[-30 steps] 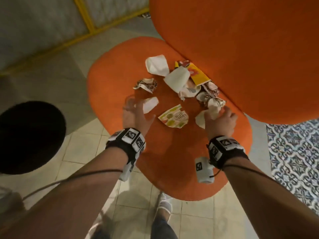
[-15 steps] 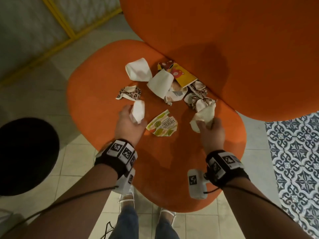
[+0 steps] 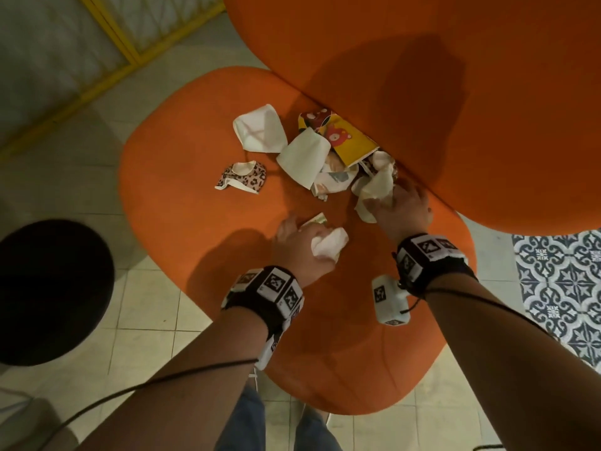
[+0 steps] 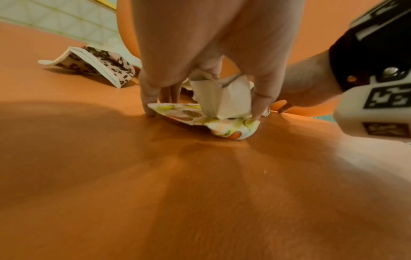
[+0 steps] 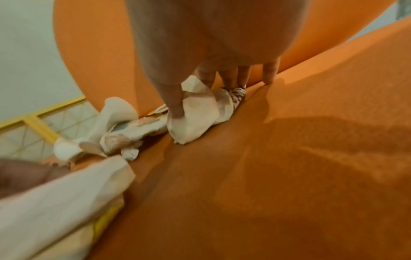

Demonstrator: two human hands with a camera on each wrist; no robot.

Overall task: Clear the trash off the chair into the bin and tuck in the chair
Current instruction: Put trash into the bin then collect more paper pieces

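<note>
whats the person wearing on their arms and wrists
Both forearms are bare, with no sleeves. Each wrist carries a black band set with white tiles printed with black square markers: left wrist band, right wrist band. A white boxy camera unit with a marker hangs under each wrist. A thin black cable runs along each forearm.

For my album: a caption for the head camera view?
Both hands gather crumpled paper trash from an orange chair seat.

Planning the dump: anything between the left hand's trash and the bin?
Nothing visible. The left hand grips a white wad over the seat; the black bin stands on the floor to its left, with only bare seat and tile between.
</note>
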